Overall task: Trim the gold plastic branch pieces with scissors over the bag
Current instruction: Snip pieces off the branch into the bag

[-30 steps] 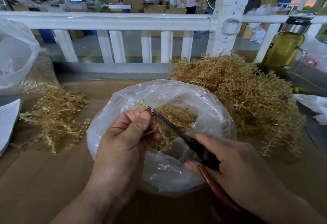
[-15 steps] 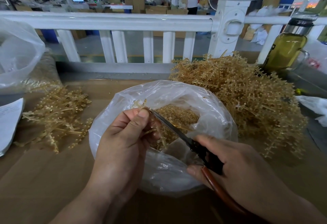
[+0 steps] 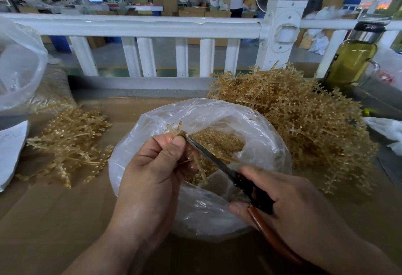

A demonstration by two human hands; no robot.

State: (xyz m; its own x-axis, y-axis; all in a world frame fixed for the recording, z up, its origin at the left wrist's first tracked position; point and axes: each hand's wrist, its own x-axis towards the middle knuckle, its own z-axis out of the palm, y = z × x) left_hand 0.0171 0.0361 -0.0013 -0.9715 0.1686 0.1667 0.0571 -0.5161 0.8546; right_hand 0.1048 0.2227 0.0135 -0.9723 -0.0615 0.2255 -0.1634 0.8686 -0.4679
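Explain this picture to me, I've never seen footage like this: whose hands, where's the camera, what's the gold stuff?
No machine here: a person works with bare hands, and the single camera sits on their head, looking forward and down. The left hand pinches a gold plastic branch piece over a clear plastic bag. The right hand grips scissors, their tip at the piece beside the left thumb. Small gold cuttings lie in the bag. On the brown cardboard surface, a big branch pile lies right of the bag, a smaller pile left. A bottle of yellowish liquid stands by the white railing.
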